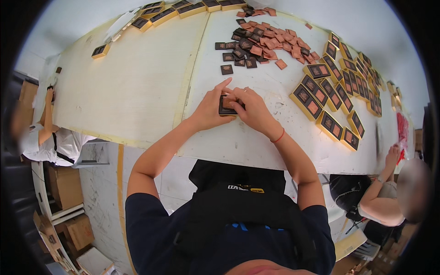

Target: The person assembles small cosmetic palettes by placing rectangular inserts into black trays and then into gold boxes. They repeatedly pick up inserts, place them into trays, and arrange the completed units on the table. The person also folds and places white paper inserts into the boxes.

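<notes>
Near the middle of the table, my left hand (208,110) is closed around the side of a small gold-edged box (223,111) with a black insert. Fingers of my right hand (255,111) bend over the same box, pinching a flat copper-brown square (228,103) that lies at its insert. The fingers hide part of the square and of the box's right side. Beyond my hands spreads a loose heap of flat squares, some copper-brown (281,64) and some black (227,69).
Gold-edged boxes holding squares (330,124) crowd the table's right side. Similar boxes with dark insides (163,16) line the far left edge, and one box (100,51) stands apart. One person (55,142) sits at the left end, another (382,201) at the right with red material (402,130).
</notes>
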Motion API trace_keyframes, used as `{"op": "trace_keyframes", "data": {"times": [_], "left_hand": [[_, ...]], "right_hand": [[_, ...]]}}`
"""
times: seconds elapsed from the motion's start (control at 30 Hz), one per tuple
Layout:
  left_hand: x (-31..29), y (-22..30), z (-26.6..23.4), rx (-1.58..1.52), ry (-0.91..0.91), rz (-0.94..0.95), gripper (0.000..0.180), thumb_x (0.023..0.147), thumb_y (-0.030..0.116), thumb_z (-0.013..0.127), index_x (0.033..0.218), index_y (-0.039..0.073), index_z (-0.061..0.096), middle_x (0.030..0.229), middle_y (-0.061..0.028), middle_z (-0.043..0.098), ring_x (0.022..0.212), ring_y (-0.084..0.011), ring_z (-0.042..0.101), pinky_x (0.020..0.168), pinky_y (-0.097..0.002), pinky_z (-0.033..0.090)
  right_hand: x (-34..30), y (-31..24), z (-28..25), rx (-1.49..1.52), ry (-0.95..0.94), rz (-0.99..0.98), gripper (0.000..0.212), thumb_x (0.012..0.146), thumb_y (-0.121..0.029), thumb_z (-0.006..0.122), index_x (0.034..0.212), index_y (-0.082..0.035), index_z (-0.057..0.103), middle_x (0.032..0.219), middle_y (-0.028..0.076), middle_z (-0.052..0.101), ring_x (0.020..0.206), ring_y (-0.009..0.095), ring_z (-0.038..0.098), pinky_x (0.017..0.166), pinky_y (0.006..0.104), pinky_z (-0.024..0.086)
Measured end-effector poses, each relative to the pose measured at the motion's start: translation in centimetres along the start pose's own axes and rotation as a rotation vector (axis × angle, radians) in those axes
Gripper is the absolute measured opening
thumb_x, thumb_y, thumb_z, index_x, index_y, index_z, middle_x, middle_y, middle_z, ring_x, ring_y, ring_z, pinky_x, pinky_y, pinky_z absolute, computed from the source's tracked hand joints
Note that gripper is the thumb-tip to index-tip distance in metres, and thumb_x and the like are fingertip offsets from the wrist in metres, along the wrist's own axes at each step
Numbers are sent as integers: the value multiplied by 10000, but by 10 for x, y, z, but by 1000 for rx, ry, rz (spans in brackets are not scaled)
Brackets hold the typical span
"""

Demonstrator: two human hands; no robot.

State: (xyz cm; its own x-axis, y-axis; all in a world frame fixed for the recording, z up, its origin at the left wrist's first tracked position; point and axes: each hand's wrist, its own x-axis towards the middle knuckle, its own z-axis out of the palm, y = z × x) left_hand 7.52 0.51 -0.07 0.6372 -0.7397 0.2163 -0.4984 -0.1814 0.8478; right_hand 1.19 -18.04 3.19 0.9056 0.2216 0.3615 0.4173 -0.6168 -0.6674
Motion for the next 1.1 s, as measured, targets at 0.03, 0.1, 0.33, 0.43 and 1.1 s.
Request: {"op": "trace_keyframes", "data": {"times": [0.03,0.1,0.33,0.43,1.1], "left_hand": [[-1,-1,0,49,-7,-2,1129,707,132,880,1575,154,158,1309,-150,526,1225,-305,528,1051,-420,437],[-3,-2,-3,20,-21,-24,1126,735,141,868,1585,150,130,1332,-157,512,1244,-299,524,1063,-412,433],[-2,-15,-10,-271,-59,-46,872,911,59,655,1590,140,114,1282,-155,563,1241,-257,534,1061,-390,435],[4,-5,-13,-225,-49,-77,850,905,50,647,1577,119,130,1200,-173,616,1147,-277,592,1010,-387,459],[3,-7,-13,-285,-53,-110,804,916,121,683,1552,80,194,1230,-143,621,1138,-219,598,1007,-350,471]], "right_hand": [[1,-3,-2,53,9,69,178,848,-25,708,1013,-69,660,840,85,628,832,263,547,768,365,472],[3,5,-2,-61,53,-48,171,835,-29,725,995,-76,687,844,77,630,868,256,556,778,360,476],[4,18,-4,-49,-12,-119,198,822,-17,729,1011,-67,755,951,80,654,913,230,589,781,355,505],[41,56,-21,66,-196,147,237,837,8,694,1061,-53,743,1051,102,657,904,226,617,773,346,524],[5,24,-58,307,-187,268,256,935,-16,569,1143,-46,716,904,70,698,755,136,637,687,265,506]]}}
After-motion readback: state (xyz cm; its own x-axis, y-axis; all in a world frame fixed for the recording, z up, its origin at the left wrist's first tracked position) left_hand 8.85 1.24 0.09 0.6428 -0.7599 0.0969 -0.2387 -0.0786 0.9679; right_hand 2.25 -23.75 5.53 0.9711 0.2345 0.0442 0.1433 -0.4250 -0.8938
